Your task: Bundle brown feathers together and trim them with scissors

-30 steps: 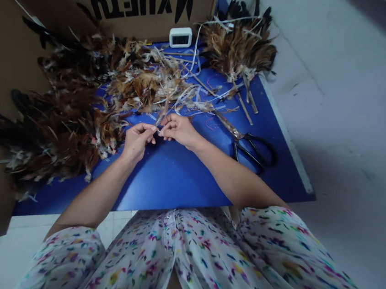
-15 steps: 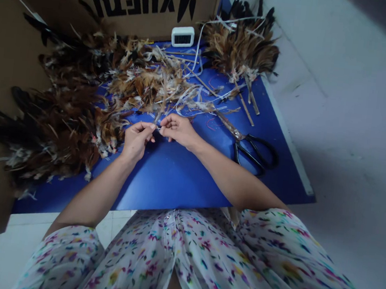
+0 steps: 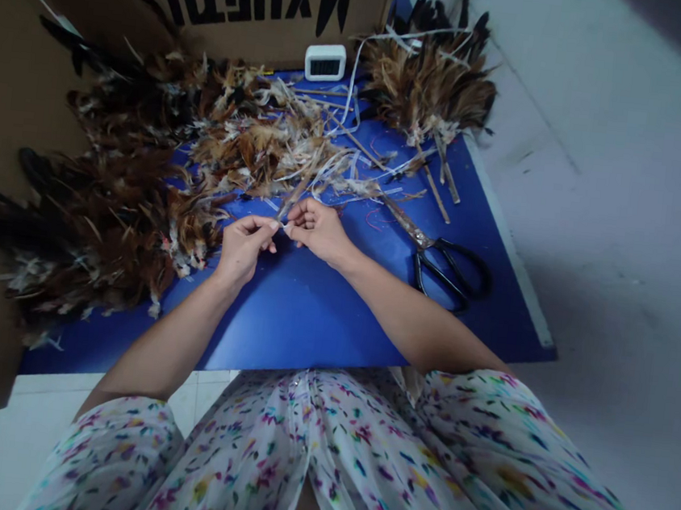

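Above the table's middle, my left hand (image 3: pixel 242 249) is closed in a pinch with thumb and forefinger. A slim brown, stick-like piece (image 3: pixel 294 196) rises from its fingertips and leans toward the feathers; whether it is a stick or a feather shaft is unclear. My right hand (image 3: pixel 317 230) is closed beside it, pinching a short white strip (image 3: pixel 283 225) that spans the small gap between both hands. Loose brown and white feathers (image 3: pixel 259 153) lie just beyond the fingers. To the right rest large black-handled scissors (image 3: pixel 445 266), their blades pointing toward the feathers.
Dark brown feather bunches (image 3: pixel 113 223) cover the left of the blue table (image 3: pixel 304 308). A tied feather bundle with sticks (image 3: pixel 431 86) lies at the back right. A white digital clock (image 3: pixel 325 63) stands before a cardboard box (image 3: pixel 254 35). White ribbon (image 3: pixel 351 86) loops across the back.
The slim brown piece has tilted further right at its upper end. More of the white strip shows between my fingertips. Both hands stay nearly in place.
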The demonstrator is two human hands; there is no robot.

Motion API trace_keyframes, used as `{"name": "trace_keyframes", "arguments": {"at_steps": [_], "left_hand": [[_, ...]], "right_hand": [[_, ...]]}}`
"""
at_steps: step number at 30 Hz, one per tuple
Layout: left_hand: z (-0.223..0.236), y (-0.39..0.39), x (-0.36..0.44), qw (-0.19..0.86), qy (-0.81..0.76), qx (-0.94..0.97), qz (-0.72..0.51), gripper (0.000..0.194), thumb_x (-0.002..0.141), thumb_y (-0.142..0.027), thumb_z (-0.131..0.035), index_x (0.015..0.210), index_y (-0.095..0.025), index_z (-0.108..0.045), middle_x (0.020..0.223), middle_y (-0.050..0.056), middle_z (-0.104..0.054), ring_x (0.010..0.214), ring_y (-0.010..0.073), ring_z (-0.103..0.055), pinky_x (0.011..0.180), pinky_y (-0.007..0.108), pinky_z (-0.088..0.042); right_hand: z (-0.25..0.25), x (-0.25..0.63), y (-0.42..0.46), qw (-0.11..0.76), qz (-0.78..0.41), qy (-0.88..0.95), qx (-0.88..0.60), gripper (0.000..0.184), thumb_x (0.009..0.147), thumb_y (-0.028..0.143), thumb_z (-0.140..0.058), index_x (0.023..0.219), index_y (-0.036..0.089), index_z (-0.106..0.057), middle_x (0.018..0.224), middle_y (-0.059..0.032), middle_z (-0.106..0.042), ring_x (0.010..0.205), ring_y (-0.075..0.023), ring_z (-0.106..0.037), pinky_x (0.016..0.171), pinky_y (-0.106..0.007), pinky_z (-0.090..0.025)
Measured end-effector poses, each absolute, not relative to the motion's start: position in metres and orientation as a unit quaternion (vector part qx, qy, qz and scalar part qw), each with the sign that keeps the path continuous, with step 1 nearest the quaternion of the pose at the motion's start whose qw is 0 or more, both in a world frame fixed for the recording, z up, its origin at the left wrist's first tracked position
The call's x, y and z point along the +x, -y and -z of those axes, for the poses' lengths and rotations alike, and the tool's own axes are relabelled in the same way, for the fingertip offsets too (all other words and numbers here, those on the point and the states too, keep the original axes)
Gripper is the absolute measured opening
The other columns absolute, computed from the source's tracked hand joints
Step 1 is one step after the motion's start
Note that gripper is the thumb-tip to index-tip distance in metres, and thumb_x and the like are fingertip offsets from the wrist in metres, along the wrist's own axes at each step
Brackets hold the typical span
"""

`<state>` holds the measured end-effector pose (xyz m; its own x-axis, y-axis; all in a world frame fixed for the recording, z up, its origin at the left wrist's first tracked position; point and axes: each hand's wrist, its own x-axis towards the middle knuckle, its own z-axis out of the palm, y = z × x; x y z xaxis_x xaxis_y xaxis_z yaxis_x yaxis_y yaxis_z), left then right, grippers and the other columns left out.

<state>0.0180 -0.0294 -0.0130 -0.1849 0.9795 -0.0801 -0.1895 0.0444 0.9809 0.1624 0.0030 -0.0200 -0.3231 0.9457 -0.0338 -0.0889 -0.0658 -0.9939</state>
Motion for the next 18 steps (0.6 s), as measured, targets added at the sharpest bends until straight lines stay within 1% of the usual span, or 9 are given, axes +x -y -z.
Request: {"name": "trace_keyframes", "arguments": {"at_steps": [6, 14, 18], "left_hand": [[0.0115, 0.0301, 0.0182, 0.506, -0.52, 0.386, -0.569, 0.015, 0.058, -0.023, -0.079, 0.063, -0.014, -0.068, 0.045, -0.005, -0.05, 0.04, 0.0037, -0.039, 0.041, 0.018, -0.042], [0.0117, 0.0303, 0.0174, 0.494, -0.529, 0.39, -0.569, 0.013, 0.059, -0.022, -0.077, 0.062, -0.014, -0.068, 0.045, -0.005, -0.051, 0.038, 0.0042, -0.041, 0.041, 0.019, -0.042], [0.0119, 0.0304, 0.0172, 0.495, -0.534, 0.39, -0.564, 0.012, 0.059, -0.021, -0.077, 0.062, -0.014, -0.067, 0.045, -0.005, -0.05, 0.039, 0.0041, -0.041, 0.041, 0.018, -0.042]], "right_hand": [[0.02, 0.1617, -0.0029, 0.426, -0.603, 0.539, -0.406, 0.024, 0.067, 0.011, -0.065, 0.079, 0.02, -0.047, 0.06, 0.0078, -0.05, 0.051, -0.0054, -0.048, 0.045, -0.017, -0.045], [0.0201, 0.1613, -0.0017, 0.43, -0.59, 0.544, -0.415, 0.022, 0.067, 0.01, -0.061, 0.077, 0.021, -0.044, 0.059, 0.0083, -0.046, 0.05, -0.0061, -0.044, 0.045, -0.019, -0.044], [0.0216, 0.1615, -0.0012, 0.435, -0.573, 0.558, -0.413, 0.021, 0.068, 0.011, -0.061, 0.077, 0.021, -0.045, 0.059, 0.0086, -0.047, 0.05, -0.0057, -0.044, 0.047, -0.019, -0.042]]}}
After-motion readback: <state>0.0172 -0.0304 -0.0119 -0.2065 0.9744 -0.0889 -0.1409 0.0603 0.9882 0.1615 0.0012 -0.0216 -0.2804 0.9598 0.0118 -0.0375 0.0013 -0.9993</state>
